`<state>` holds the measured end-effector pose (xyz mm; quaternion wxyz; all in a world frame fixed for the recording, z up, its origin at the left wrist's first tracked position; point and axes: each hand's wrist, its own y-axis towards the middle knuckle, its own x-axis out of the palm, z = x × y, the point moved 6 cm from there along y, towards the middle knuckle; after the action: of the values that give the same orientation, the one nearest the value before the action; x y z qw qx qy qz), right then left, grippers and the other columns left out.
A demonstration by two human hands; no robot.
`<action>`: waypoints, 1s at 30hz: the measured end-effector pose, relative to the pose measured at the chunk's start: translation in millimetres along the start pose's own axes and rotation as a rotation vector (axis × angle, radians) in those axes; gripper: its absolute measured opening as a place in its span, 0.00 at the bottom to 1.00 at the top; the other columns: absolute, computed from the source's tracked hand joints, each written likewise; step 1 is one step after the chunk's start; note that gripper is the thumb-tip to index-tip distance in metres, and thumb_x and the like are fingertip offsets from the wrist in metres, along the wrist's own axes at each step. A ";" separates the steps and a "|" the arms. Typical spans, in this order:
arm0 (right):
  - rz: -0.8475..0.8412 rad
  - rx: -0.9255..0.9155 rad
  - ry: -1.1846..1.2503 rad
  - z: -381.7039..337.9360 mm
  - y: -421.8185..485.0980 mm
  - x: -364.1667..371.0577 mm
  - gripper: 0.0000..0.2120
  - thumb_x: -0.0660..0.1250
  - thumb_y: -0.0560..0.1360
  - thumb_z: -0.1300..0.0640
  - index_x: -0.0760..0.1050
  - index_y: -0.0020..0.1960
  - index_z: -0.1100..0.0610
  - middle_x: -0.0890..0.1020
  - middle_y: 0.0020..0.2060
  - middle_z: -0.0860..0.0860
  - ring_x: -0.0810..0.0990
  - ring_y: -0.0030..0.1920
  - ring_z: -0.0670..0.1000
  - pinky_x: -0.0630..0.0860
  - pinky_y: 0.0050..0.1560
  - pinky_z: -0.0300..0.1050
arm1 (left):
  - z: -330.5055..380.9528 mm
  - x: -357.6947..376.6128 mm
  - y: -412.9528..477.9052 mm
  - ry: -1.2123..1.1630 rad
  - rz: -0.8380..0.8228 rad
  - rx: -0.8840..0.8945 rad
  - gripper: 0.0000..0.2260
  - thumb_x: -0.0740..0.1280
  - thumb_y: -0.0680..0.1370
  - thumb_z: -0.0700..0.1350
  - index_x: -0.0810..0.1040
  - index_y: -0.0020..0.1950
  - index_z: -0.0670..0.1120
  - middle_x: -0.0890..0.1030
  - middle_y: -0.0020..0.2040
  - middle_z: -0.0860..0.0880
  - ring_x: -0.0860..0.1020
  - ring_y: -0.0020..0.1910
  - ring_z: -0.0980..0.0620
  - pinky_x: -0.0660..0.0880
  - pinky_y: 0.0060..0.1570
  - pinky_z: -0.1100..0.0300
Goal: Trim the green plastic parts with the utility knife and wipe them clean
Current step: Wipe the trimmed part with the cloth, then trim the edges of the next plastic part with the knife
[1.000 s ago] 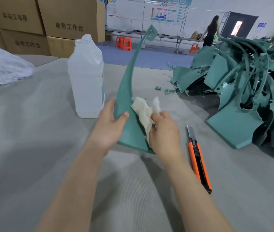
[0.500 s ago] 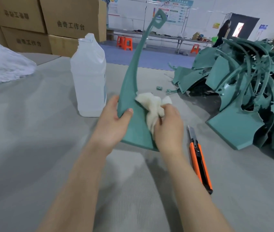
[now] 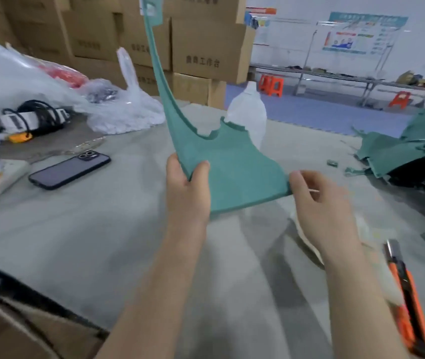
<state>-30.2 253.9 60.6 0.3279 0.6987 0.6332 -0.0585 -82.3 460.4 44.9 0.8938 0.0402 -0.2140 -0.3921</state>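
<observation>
I hold one green plastic part [image 3: 234,169] upright above the grey table [image 3: 102,229], its broad face toward me and its long thin arm rising to the top of the view. My left hand [image 3: 188,193] grips its lower left edge, thumb on the front. My right hand [image 3: 320,203] has curled fingers and pinches the part's lower right corner. A blurred white cloth [image 3: 367,231] lies on the table under the right hand. The orange and black utility knife [image 3: 408,304] rests on the table beside my right forearm.
A translucent plastic bottle [image 3: 250,112] stands behind the part. A heap of green parts [image 3: 413,149] lies at the right. A phone [image 3: 68,169], a cabled power strip [image 3: 32,117] and plastic bags [image 3: 125,110] occupy the left. Cardboard boxes [image 3: 206,47] stand behind.
The view swung left. The part was lifted and turned to show its broad face. My right hand dropped the cloth and moved to the part's right corner.
</observation>
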 end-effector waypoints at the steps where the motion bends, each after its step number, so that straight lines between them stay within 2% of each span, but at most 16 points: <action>1: -0.123 0.000 0.119 -21.8 -5.8 27.0 0.13 0.58 0.80 0.44 0.77 0.48 0.50 0.82 0.46 0.47 0.79 0.47 0.48 0.72 0.47 0.44 | 4.0 -18.0 2.7 -0.010 0.051 0.001 0.09 0.63 0.68 0.46 0.73 0.47 0.52 0.82 0.44 0.52 0.81 0.45 0.51 0.79 0.48 0.51; 3: -0.335 0.035 0.154 -47.1 -15.7 74.4 0.20 0.56 0.80 0.41 0.78 0.46 0.53 0.82 0.46 0.51 0.78 0.49 0.52 0.72 0.51 0.48 | 11.9 -55.6 6.3 -0.011 0.144 0.026 0.11 0.63 0.70 0.45 0.73 0.51 0.51 0.82 0.44 0.55 0.81 0.45 0.55 0.77 0.45 0.58; 6: -0.422 -0.018 0.003 -67.8 -18.7 121.7 0.18 0.61 0.80 0.47 0.79 0.43 0.61 0.80 0.37 0.55 0.78 0.42 0.57 0.73 0.46 0.50 | 16.0 -112.2 8.0 0.039 0.261 0.035 0.13 0.61 0.77 0.38 0.70 0.60 0.47 0.80 0.49 0.55 0.79 0.45 0.61 0.74 0.43 0.67; 8: -0.523 0.037 0.230 -85.1 -30.6 162.4 0.12 0.64 0.80 0.55 0.78 0.49 0.64 0.79 0.34 0.55 0.79 0.31 0.52 0.77 0.38 0.46 | 16.1 -153.9 5.1 0.057 0.352 0.013 0.14 0.60 0.78 0.38 0.68 0.63 0.47 0.79 0.52 0.55 0.78 0.49 0.58 0.74 0.48 0.64; 10: -0.653 0.093 0.414 -110.8 -57.1 206.3 0.08 0.64 0.80 0.59 0.75 0.55 0.63 0.77 0.32 0.53 0.74 0.22 0.44 0.74 0.28 0.39 | 20.9 -200.7 -4.3 0.038 0.454 0.004 0.17 0.61 0.79 0.40 0.67 0.67 0.51 0.79 0.54 0.57 0.79 0.52 0.58 0.76 0.51 0.60; 12: -0.779 0.075 0.507 -138.4 -91.8 248.1 0.06 0.63 0.80 0.61 0.73 0.55 0.62 0.75 0.31 0.53 0.70 0.19 0.43 0.69 0.24 0.37 | 30.1 -254.3 -17.4 0.053 0.584 0.041 0.16 0.62 0.79 0.41 0.68 0.63 0.56 0.80 0.52 0.62 0.79 0.49 0.62 0.76 0.45 0.65; 14: -0.921 0.080 0.605 -162.5 -132.5 281.3 0.01 0.62 0.80 0.62 0.73 0.51 0.60 0.76 0.32 0.54 0.71 0.19 0.44 0.69 0.22 0.37 | 39.4 -308.8 -38.4 0.061 0.734 0.063 0.17 0.62 0.79 0.40 0.68 0.66 0.52 0.80 0.56 0.57 0.79 0.52 0.58 0.76 0.46 0.65; 15: -0.995 0.089 0.629 -172.3 -153.8 294.7 0.01 0.62 0.80 0.62 0.72 0.51 0.59 0.77 0.34 0.55 0.72 0.19 0.44 0.70 0.22 0.36 | 42.1 -334.1 -50.4 0.069 0.805 0.071 0.18 0.62 0.79 0.39 0.67 0.68 0.49 0.79 0.58 0.52 0.79 0.53 0.55 0.77 0.46 0.64; 17: -1.142 0.116 0.636 -187.5 -196.5 316.9 0.08 0.62 0.81 0.62 0.70 0.59 0.62 0.79 0.42 0.60 0.76 0.20 0.45 0.74 0.24 0.37 | 43.7 -380.2 -76.0 0.157 0.933 0.046 0.21 0.62 0.78 0.39 0.64 0.70 0.47 0.78 0.60 0.49 0.79 0.53 0.53 0.76 0.44 0.66; 18: -1.211 0.122 0.632 -193.0 -216.9 325.8 0.12 0.61 0.81 0.63 0.68 0.64 0.64 0.78 0.47 0.63 0.77 0.22 0.45 0.76 0.25 0.37 | 42.7 -400.3 -88.7 0.242 0.984 0.009 0.24 0.63 0.78 0.39 0.60 0.73 0.47 0.76 0.63 0.48 0.78 0.56 0.53 0.76 0.47 0.65; 19: -1.277 0.120 0.625 -197.3 -236.0 333.6 0.16 0.61 0.81 0.64 0.66 0.67 0.64 0.77 0.51 0.63 0.79 0.24 0.46 0.78 0.28 0.37 | 41.6 -418.6 -99.8 0.355 1.022 -0.041 0.28 0.64 0.78 0.39 0.56 0.75 0.45 0.72 0.68 0.46 0.74 0.62 0.51 0.75 0.55 0.61; 21: -1.395 0.079 0.558 -199.5 -268.8 346.7 0.22 0.61 0.81 0.64 0.61 0.73 0.60 0.75 0.59 0.61 0.82 0.33 0.48 0.82 0.38 0.39 | 39.1 -448.8 -117.4 0.593 1.096 -0.180 0.33 0.67 0.77 0.40 0.52 0.76 0.38 0.61 0.74 0.40 0.62 0.72 0.45 0.62 0.70 0.54; 23: -1.460 -0.059 0.429 -194.6 -292.5 355.9 0.29 0.63 0.80 0.62 0.56 0.77 0.56 0.70 0.68 0.55 0.82 0.52 0.54 0.80 0.56 0.47 | 37.4 -463.0 -127.8 0.693 1.172 -0.243 0.32 0.67 0.76 0.40 0.55 0.75 0.36 0.54 0.75 0.36 0.54 0.75 0.43 0.54 0.73 0.55; 25: -1.443 -0.302 0.249 -189.7 -304.5 358.2 0.31 0.64 0.79 0.58 0.55 0.78 0.55 0.66 0.73 0.53 0.75 0.65 0.56 0.71 0.67 0.52 | 34.5 -456.7 -122.9 0.701 1.148 -0.214 0.28 0.66 0.77 0.41 0.58 0.74 0.39 0.50 0.76 0.39 0.53 0.75 0.45 0.54 0.72 0.56; 27: -1.419 -0.377 0.189 -183.9 -305.2 353.8 0.28 0.65 0.79 0.56 0.60 0.76 0.54 0.69 0.71 0.52 0.76 0.64 0.55 0.71 0.67 0.52 | 29.0 -435.4 -108.0 0.675 1.032 -0.182 0.24 0.63 0.78 0.42 0.62 0.73 0.44 0.52 0.77 0.45 0.56 0.75 0.49 0.57 0.71 0.57; 30: -1.343 -0.298 0.243 -174.6 -280.2 339.8 0.19 0.63 0.79 0.57 0.69 0.70 0.54 0.77 0.63 0.50 0.78 0.58 0.48 0.74 0.63 0.48 | 23.1 -381.8 -78.8 0.516 0.803 -0.115 0.16 0.61 0.80 0.40 0.69 0.67 0.49 0.68 0.69 0.49 0.66 0.68 0.55 0.65 0.64 0.60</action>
<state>-282.1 629.8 -80.0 0.2401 0.1054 0.9615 -0.0823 -375.1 682.4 -87.1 0.9993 0.0009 0.0381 -0.0044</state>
